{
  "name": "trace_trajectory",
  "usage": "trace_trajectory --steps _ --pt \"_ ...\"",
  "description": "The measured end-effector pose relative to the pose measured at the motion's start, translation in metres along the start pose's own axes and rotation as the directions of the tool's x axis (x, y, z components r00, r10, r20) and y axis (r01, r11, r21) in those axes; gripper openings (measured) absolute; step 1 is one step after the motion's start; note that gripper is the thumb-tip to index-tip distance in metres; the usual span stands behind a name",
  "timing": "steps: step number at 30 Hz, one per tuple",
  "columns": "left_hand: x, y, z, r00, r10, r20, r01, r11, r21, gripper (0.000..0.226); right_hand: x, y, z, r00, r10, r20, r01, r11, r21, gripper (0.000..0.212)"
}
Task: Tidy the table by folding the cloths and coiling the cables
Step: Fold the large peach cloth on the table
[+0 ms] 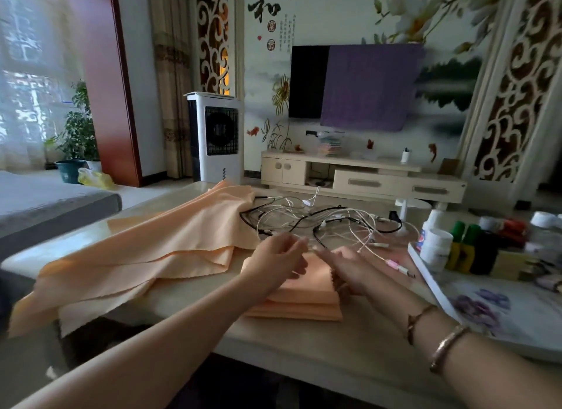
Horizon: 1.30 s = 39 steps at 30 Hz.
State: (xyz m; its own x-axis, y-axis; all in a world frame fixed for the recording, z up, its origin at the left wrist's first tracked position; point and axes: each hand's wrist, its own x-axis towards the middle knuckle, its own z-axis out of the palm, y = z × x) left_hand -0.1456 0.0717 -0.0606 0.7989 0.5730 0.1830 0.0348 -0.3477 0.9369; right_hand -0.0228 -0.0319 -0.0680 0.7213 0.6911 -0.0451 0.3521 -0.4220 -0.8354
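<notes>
— Both forearms are reaching in from the bottom edge; the right one is wearing two bracelets (pixel 447 346). What are the hands doing?

— Over the folded stack of peach cloths (pixel 299 302), the left hand (pixel 275 264) is hovering with its fingers (pixel 296 246) loosely curled and a little apart. Just beside it, the right hand (pixel 346 270) is blurred; whether its fingers are pinching a white cable, I cannot tell.

— Where are the other cloths lying?

— To the left, the loose peach cloths (pixel 146 250) are lying crumpled on the pale surface (pixel 319 347), and one edge is hanging over the near side.

— And the cables?

— Behind the hands, the tangle of black and white cables (pixel 322 223) is lying uncoiled on the surface. At the right, bottles and jars (pixel 465 247) are standing beside a flowered tray (pixel 501 314).
</notes>
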Motion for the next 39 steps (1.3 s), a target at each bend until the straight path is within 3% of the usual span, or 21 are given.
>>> trace_trajectory --steps 2,4,6,9,12,16,18,21,23,24,25,27,29,32,35,37,39 --pt "0.001 -0.008 -0.011 0.965 0.25 -0.085 -0.214 0.929 0.302 0.019 0.003 0.005 0.005 1.0 -0.017 -0.022 0.016 0.997 -0.071 0.039" --pt "-0.001 -0.017 -0.02 0.941 0.338 0.028 -0.305 0.809 0.502 0.021 0.004 0.009 0.009 0.996 -0.048 -0.076 0.034 0.985 -0.167 0.044" --pt "-0.003 -0.03 -0.021 0.952 0.228 0.202 -0.305 0.686 0.661 0.039 0.002 0.012 0.013 0.991 -0.082 -0.105 0.059 0.976 -0.208 0.045" --pt "-0.011 -0.043 -0.011 0.953 0.009 0.304 -0.264 0.519 0.813 0.062 -0.006 0.013 0.017 0.981 -0.149 -0.128 0.103 0.945 -0.31 0.045" --pt "-0.013 -0.05 -0.003 0.947 -0.037 0.32 -0.275 0.422 0.864 0.071 -0.017 0.014 0.019 0.963 -0.234 -0.136 0.152 0.883 -0.444 0.047" --pt "-0.008 -0.054 -0.003 0.949 -0.046 0.311 -0.27 0.382 0.884 0.069 -0.026 0.015 0.017 0.955 -0.264 -0.135 0.123 0.767 -0.63 0.052" --pt "-0.009 -0.056 -0.003 0.95 -0.041 0.31 -0.269 0.396 0.878 0.064 -0.026 0.013 0.015 0.97 -0.215 -0.114 0.104 0.79 -0.604 0.051" --pt "-0.011 -0.05 -0.007 0.951 0.017 0.308 -0.271 0.521 0.809 0.052 -0.02 0.009 0.01 0.992 -0.119 -0.047 0.087 0.896 -0.435 0.051" --pt "-0.013 -0.043 -0.011 0.949 0.078 0.305 -0.286 0.617 0.733 0.055 -0.015 0.007 0.004 0.996 -0.066 -0.053 0.054 0.978 -0.201 0.053" --pt "-0.016 -0.038 -0.013 0.947 0.111 0.301 -0.299 0.641 0.706 0.061 -0.015 0.004 -0.001 0.998 -0.021 -0.055 0.021 1.0 0.001 0.05" --pt "-0.018 -0.033 -0.013 0.942 0.145 0.303 -0.323 0.639 0.698 0.067 -0.017 0.0 -0.006 0.999 0.039 -0.036 -0.029 0.972 0.234 0.045" --pt "-0.024 -0.023 -0.008 0.92 0.24 0.309 -0.391 0.562 0.729 0.076 -0.02 -0.008 -0.019 0.995 0.099 0.008 -0.084 0.797 0.599 0.031" --pt "-0.028 -0.013 0.003 0.896 0.342 0.281 -0.427 0.496 0.756 0.081 -0.024 -0.014 -0.033 0.997 0.072 -0.019 -0.035 0.677 0.735 0.015" --pt "-0.025 0.006 0.029 0.854 0.486 0.189 -0.466 0.551 0.692 0.061 -0.034 -0.018 -0.057 0.994 0.009 -0.111 0.084 0.595 0.799 0.008" --pt "-0.014 0.035 0.063 0.847 0.529 0.061 -0.5 0.751 0.432 0.032 -0.045 -0.011 -0.099 0.973 -0.085 -0.214 0.225 0.548 0.805 0.017" --pt "-0.005 0.058 0.09 0.882 0.471 0.001 -0.464 0.869 0.172 0.013 -0.048 0.003 -0.133 0.927 -0.103 -0.359 0.342 0.62 0.706 0.011" --pt "0.005 0.081 0.116 0.921 0.391 -0.006 -0.391 0.92 -0.026 0.015 -0.05 0.024 -0.162 0.869 -0.1 -0.484 0.367 0.788 0.495 0.022"
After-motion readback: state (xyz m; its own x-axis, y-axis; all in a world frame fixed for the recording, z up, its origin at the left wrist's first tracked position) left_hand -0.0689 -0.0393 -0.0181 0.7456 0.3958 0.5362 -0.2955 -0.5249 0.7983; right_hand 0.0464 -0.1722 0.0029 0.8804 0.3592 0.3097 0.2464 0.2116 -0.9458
